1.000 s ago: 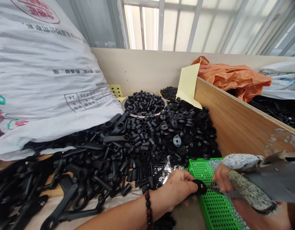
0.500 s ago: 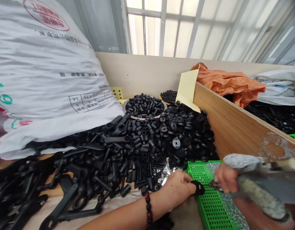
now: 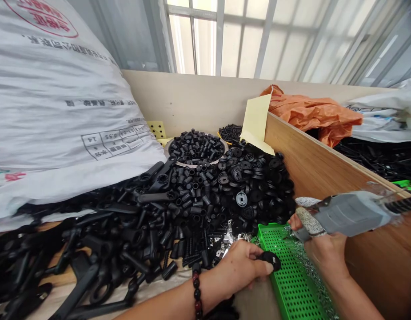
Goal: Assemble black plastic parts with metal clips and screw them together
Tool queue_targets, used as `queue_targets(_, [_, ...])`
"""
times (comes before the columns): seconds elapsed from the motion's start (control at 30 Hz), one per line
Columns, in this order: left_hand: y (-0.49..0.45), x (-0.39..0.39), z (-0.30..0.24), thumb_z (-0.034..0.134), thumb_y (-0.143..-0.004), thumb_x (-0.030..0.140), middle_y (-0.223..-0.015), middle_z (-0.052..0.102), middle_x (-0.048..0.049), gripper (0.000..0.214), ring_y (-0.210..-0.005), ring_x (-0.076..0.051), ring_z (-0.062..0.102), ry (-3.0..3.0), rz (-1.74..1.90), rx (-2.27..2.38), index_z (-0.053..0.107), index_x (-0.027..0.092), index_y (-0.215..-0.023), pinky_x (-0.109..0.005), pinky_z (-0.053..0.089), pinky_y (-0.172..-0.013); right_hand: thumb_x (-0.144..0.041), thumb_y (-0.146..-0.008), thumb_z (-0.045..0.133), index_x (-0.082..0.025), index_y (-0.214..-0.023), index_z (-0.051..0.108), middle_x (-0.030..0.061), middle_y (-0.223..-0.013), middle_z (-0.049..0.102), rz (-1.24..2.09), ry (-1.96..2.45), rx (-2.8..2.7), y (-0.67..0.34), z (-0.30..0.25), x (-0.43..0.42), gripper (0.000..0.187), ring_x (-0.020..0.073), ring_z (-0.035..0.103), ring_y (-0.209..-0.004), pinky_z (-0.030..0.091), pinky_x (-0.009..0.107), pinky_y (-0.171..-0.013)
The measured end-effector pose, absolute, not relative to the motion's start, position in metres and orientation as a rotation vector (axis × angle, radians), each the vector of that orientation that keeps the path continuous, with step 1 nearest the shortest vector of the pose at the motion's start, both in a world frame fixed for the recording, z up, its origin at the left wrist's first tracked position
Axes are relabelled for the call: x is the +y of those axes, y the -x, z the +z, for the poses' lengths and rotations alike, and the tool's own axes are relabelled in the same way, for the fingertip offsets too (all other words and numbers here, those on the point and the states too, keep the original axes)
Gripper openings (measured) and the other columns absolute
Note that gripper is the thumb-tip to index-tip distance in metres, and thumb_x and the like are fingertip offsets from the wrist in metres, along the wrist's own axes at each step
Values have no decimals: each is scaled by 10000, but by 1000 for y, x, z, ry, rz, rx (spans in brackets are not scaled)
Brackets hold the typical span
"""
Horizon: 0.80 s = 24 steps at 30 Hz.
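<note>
My left hand [image 3: 240, 266] is closed round a small black plastic part [image 3: 270, 259], held at the left edge of a green perforated tray [image 3: 292, 284]. My right hand [image 3: 320, 242] grips a grey electric screwdriver [image 3: 352, 214], with knitted sleeves on two fingers. The tool lies nearly level above the tray, its tip over the small silver screws [image 3: 297, 249] lying in the tray. The tool's tip is clear of the black part.
Heaps of black plastic parts cover the bench: long handles [image 3: 101, 249], short tubes [image 3: 192, 195], round discs [image 3: 255, 178], and a bowl of tubes [image 3: 195, 146]. A big white sack [image 3: 55, 106] fills the left. A wooden divider [image 3: 325, 169] stands at the right, with an orange bag [image 3: 308, 111] behind it.
My right hand has lifted the screwdriver up and away from the black part, to above the tray. My left hand still holds the part in about the same place.
</note>
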State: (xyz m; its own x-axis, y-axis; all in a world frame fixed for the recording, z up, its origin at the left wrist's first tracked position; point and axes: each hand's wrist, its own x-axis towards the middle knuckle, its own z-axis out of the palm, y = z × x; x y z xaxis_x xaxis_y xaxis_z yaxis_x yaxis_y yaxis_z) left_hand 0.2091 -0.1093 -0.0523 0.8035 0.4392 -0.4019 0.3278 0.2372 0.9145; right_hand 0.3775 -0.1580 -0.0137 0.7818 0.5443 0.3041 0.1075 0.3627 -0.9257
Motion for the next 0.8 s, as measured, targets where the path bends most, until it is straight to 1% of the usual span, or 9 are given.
queue_targets(0.17, [-209, -113, -45, 610, -648, 380, -583, 510, 35, 328, -448, -75, 375, -1351, 90, 718, 685, 124, -838, -189, 274, -399, -269, -556, 824, -179, -575, 527, -33, -494, 529, 307, 1178, -617, -385, -23, -155, 311, 119, 496, -453, 422, 264, -469])
queue_targets(0.27, [-209, -114, -40, 630, -630, 373, -582, 498, 45, 311, -457, -69, 363, -1339, 108, 725, 685, 127, -812, -190, 250, -415, -284, -576, 817, -176, -593, 550, -26, -506, 540, 315, 1182, -623, -385, -23, -155, 288, 120, 502, -467, 430, 272, -500])
queue_targets(0.37, [-209, -113, -37, 658, -606, 333, -569, 485, 59, 246, -466, -56, 348, -1344, 147, 713, 677, 128, -742, -188, 226, -442, -302, -593, 810, -182, -618, 541, -41, -508, 530, 324, 1180, -618, -382, -22, -156, 295, 110, 492, -462, 433, 272, -512])
queue_targets(0.43, [-210, -113, -37, 665, -599, 316, -562, 484, 63, 219, -475, -55, 348, -1348, 165, 705, 673, 130, -715, -188, 228, -457, -284, -572, 820, -183, -606, 523, -44, -506, 526, 321, 1180, -600, -381, -22, -156, 315, 110, 490, -457, 435, 271, -505])
queue_targets(0.5, [-210, -113, -39, 666, -603, 313, -573, 499, 62, 219, -483, -57, 354, -1346, 165, 691, 679, 133, -727, -190, 234, -466, -270, -538, 833, -182, -626, 531, -41, -515, 542, 306, 1175, -570, -380, -20, -156, 327, 115, 497, -453, 434, 265, -482])
queue_targets(0.57, [-210, -113, -41, 667, -604, 318, -590, 512, 59, 233, -487, -59, 356, -1341, 153, 691, 685, 133, -745, -193, 233, -465, -293, -526, 836, -182, -652, 546, -44, -507, 543, 302, 1164, -537, -380, -14, -157, 335, 114, 496, -439, 427, 254, -454])
queue_targets(0.63, [-211, -113, -42, 673, -592, 325, -593, 512, 56, 252, -483, -62, 354, -1324, 136, 721, 687, 130, -752, -199, 223, -454, -340, -523, 835, -182, -629, 546, -44, -483, 523, 308, 1148, -532, -379, -7, -159, 346, 111, 489, -432, 426, 250, -446])
queue_targets(0.73, [-212, -113, -39, 680, -569, 321, -583, 508, 59, 261, -466, -59, 348, -1273, 130, 734, 684, 130, -747, -202, 220, -440, -440, -553, 809, -191, -603, 531, -30, -497, 510, 324, 1131, -576, -375, 4, -162, 376, 133, 509, -469, 453, 286, -479])
queue_targets(0.8, [-212, -113, -38, 681, -557, 306, -577, 506, 62, 247, -460, -55, 350, -1250, 145, 712, 679, 133, -733, -197, 236, -437, -516, -607, 761, -199, -646, 542, -16, -540, 517, 332, 1136, -636, -370, 8, -164, 387, 163, 538, -518, 475, 326, -515])
